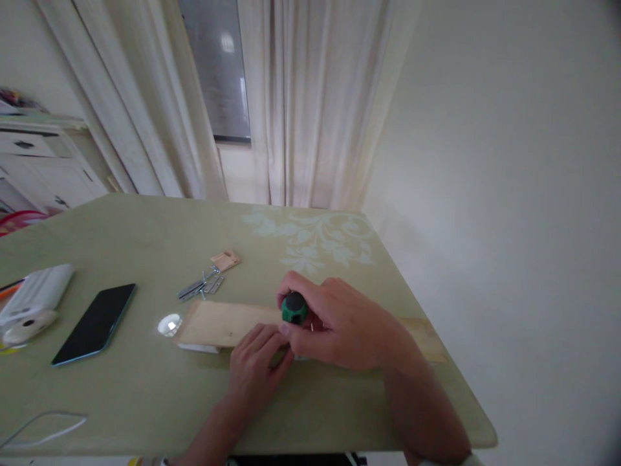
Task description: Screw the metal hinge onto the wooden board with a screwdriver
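My right hand point(342, 323) is closed round the green and black handle of a screwdriver point(294, 309), which stands roughly upright over a pale wooden board point(228, 322). The tip is hidden behind my fingers. At the board's near edge, my left hand point(259, 359) grips it, fingers on top and thumb close beside the screwdriver. The board runs left to right under both hands, and its right end point(424, 340) shows beyond my right wrist. Under its left end sits a white block point(198, 348). Behind the board lie metal hinges and screws point(201, 286) beside a small wooden piece point(226, 260).
A shiny clear dome point(169, 325) touches the board's left end. Further left on the green table point(160, 395) lie a phone point(97, 323), a white case point(41, 294) and a white cable point(53, 433). A wall rises along the table's right side; curtains hang behind.
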